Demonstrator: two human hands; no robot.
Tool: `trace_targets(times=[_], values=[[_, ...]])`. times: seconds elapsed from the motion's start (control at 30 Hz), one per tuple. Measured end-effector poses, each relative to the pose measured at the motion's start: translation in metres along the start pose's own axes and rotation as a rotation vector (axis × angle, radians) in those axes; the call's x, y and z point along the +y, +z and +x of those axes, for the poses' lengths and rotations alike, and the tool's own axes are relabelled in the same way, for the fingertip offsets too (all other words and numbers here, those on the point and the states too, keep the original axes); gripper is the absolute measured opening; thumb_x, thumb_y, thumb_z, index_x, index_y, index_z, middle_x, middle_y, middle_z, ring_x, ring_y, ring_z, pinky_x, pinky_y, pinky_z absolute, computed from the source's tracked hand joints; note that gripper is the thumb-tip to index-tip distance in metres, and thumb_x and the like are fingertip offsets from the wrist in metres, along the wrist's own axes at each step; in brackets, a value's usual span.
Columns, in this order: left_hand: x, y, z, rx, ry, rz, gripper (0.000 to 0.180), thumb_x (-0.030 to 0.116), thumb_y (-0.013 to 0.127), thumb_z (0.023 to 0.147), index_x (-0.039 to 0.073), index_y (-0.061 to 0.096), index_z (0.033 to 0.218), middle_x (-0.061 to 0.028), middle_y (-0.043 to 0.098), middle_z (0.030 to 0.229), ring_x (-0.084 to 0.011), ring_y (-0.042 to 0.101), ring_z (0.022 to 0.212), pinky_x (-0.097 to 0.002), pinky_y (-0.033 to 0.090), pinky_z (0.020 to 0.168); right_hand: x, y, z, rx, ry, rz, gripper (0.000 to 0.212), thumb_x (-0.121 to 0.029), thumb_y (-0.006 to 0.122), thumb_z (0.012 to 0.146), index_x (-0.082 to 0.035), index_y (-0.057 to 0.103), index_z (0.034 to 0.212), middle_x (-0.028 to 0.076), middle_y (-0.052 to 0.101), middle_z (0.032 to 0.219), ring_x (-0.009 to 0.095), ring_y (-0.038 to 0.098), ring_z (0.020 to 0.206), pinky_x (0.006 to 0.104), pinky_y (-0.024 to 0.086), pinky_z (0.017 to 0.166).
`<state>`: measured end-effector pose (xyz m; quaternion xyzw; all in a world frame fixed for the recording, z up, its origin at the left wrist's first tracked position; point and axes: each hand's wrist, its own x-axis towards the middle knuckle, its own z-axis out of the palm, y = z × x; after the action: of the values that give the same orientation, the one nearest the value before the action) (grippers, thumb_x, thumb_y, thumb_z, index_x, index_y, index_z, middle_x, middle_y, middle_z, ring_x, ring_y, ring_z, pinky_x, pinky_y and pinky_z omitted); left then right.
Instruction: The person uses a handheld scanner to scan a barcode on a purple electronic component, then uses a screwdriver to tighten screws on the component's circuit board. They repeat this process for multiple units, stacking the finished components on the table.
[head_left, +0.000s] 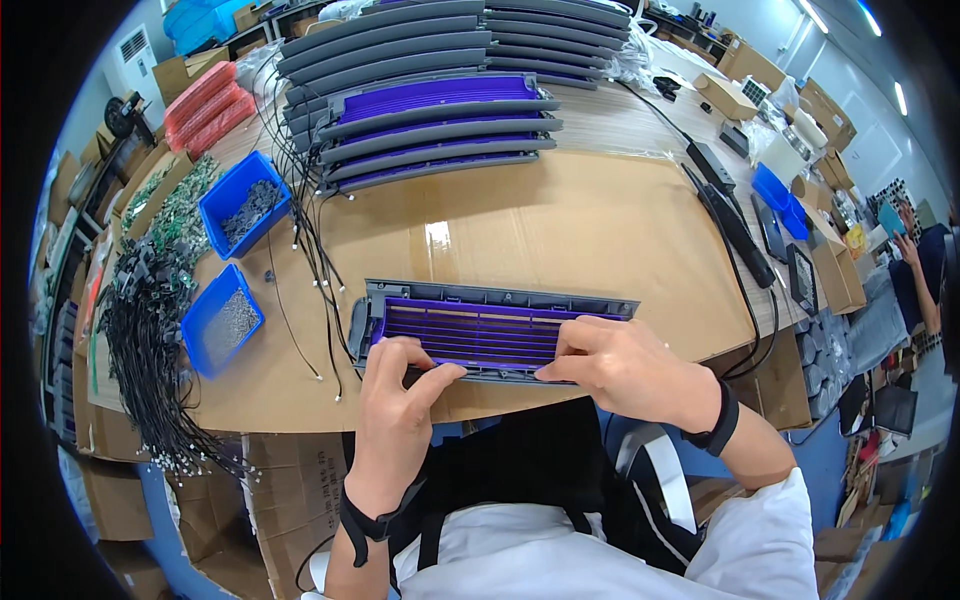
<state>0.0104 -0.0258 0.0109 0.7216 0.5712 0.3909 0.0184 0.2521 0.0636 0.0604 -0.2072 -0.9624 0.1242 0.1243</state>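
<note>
A long grey plastic panel (pixel 590 303) lies on the cardboard-covered table in front of me, with a slatted purple grille (pixel 470 335) set in it. My left hand (pixel 395 405) is bent over the panel's near left side, thumb and curled fingers on its front edge. Toward the right end, my right hand (pixel 630 370) pinches the near edge, its thumb in front and its fingers over the purple grille. Both hands are closed on the panel and hide parts of its near side and right end.
Similar grey-and-purple panels (pixel 440 125) are stacked at the back. On the left lie two blue bins of small parts, the upper bin (pixel 207 215) and the lower bin (pixel 190 340), beside a bundle of black cables (pixel 150 340). An electric screwdriver (pixel 740 235) rests at right.
</note>
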Motion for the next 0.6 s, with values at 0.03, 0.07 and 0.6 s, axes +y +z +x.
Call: trace_targets(times=[0.03,0.07,0.6], values=[[0.002,0.001,0.001,0.040,0.020,0.042,0.035,-0.013,0.066,0.067,0.009,0.072,0.094,-0.0090,0.055,0.092,-0.0292,0.056,0.091,-0.0370,0.048,0.076,-0.003,0.002,0.002,0.001,0.001,-0.043,0.018,0.002,0.067,0.070,-0.004,0.069,0.087,0.009,0.056,0.086,0.026,0.062,0.085,0.0378,0.054,0.062],[0.006,0.003,0.002,0.079,0.042,0.083,0.035,-0.012,0.066,0.067,0.008,0.072,0.095,-0.0094,0.056,0.094,-0.0299,0.056,0.093,-0.0380,0.048,0.078,-0.006,0.005,0.003,0.003,0.003,-0.086,0.014,0.000,0.067,0.071,-0.004,0.068,0.085,0.009,0.055,0.085,0.025,0.062,0.085,0.0373,0.054,0.061],[0.036,0.041,0.004,0.001,0.065,-0.134,0.046,-0.011,0.065,0.068,0.014,0.073,0.105,-0.0080,0.051,0.090,-0.0265,0.053,0.085,-0.0373,0.047,0.072,-0.002,-0.015,-0.030,-0.013,0.081,-0.190,0.026,0.000,0.068,0.071,-0.009,0.071,0.095,0.005,0.056,0.085,0.021,0.061,0.088,0.0353,0.053,0.059]])
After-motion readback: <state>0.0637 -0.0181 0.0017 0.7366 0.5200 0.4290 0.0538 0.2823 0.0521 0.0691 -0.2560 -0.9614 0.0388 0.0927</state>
